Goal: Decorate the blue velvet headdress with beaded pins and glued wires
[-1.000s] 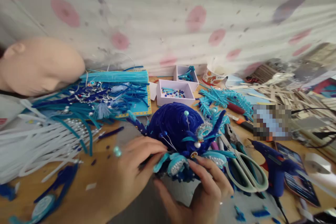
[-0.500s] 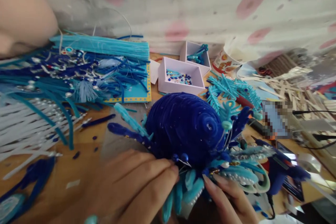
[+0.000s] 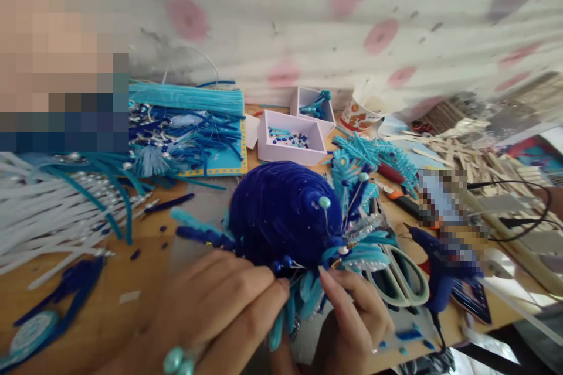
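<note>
A dark blue dome, wound in rings of fuzzy chenille stem, sits tilted between my hands. Turquoise chenille petals, some edged with small pearls, spread from its lower rim. My left hand is closed at the near left rim, thumb and forefinger pinched beside dark blue beads on thin wires. On the near right, my right hand has its fingers bent in against the petals and gold trim at the rim. A pale green bead on a wire stands before the dome. Fingertips are partly hidden.
Right of the dome lie scissors and a blue glue gun. Behind are white boxes of beads and a paper cup. White beaded stems spread at left, below a blurred patch.
The dome has shifted left in view and turned somewhat, so its wired pale green beads show differently. My right hand has moved left with it; more of the scissors shows. My left hand keeps its pinch.
</note>
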Available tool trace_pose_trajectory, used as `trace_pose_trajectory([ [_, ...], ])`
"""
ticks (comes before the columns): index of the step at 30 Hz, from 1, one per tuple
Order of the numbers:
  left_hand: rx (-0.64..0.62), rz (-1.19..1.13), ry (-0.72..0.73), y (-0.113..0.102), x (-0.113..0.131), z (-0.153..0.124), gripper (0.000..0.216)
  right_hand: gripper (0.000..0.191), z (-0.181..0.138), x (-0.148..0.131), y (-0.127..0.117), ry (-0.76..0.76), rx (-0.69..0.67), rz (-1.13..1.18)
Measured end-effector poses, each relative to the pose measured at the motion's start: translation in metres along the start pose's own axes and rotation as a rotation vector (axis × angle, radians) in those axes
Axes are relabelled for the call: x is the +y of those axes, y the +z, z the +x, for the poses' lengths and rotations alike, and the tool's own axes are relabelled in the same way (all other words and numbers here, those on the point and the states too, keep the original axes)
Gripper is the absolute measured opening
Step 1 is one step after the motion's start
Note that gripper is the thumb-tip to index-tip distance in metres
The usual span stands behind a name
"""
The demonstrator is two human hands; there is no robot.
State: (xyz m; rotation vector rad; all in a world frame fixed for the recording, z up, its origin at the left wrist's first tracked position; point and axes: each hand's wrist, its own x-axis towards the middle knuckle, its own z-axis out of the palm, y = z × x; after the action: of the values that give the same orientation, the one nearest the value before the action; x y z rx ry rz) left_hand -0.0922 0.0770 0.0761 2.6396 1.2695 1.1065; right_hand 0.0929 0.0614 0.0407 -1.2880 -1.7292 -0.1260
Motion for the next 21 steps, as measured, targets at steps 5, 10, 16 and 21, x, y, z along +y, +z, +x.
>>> trace_pose_trajectory([
  [5,-0.014,-0.010,-0.097,0.001,0.010,-0.002,0.022,0.043,0.002,-0.001,0.004,-0.004,-0.044,0.050],
  [10,0.096,-0.087,-0.269,0.009,0.027,-0.006,0.025,0.044,-0.001,0.008,0.005,-0.039,-0.045,0.086],
  [16,0.113,-0.098,-0.291,0.017,0.035,-0.008,0.035,0.043,-0.001,0.012,0.001,-0.013,-0.093,0.073],
  [21,0.177,0.026,-0.312,0.013,0.031,-0.005,0.022,0.041,0.007,0.015,-0.003,-0.076,-0.134,0.088],
])
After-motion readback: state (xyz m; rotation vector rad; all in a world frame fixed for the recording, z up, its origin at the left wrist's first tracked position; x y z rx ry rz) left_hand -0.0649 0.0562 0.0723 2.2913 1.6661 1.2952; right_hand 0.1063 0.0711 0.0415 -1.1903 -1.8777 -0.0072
